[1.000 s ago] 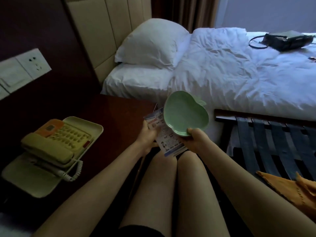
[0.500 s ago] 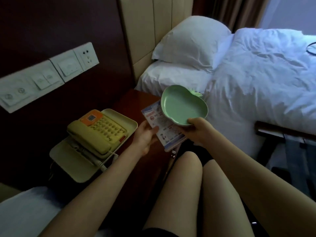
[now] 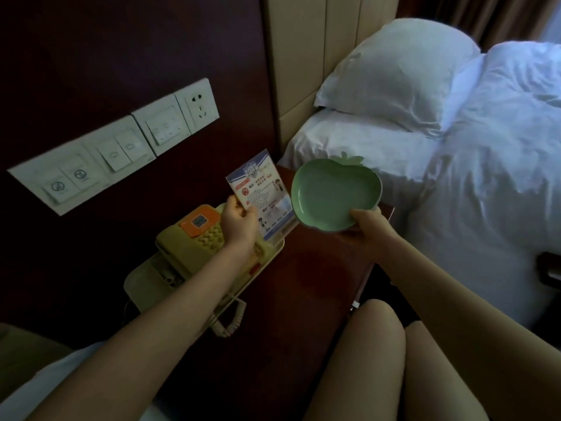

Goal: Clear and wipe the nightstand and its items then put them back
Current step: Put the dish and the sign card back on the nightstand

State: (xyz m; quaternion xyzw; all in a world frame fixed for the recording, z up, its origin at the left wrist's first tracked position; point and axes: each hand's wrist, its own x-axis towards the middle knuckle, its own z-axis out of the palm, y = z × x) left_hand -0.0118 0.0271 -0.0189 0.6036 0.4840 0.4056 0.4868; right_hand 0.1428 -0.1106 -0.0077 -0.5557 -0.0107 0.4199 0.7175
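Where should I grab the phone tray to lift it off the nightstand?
Take the tray by its raised rim at the bare near-left end, coming in from the left. The phone sits at the far end, so its weight is off-centre; a two-sided hold would probably keep it level.

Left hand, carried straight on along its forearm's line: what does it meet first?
Probably the dark wall panel behind the nightstand: the left hand, gripping the card, points over the tabletop's back edge. Depth is unclear, so that is a guess.
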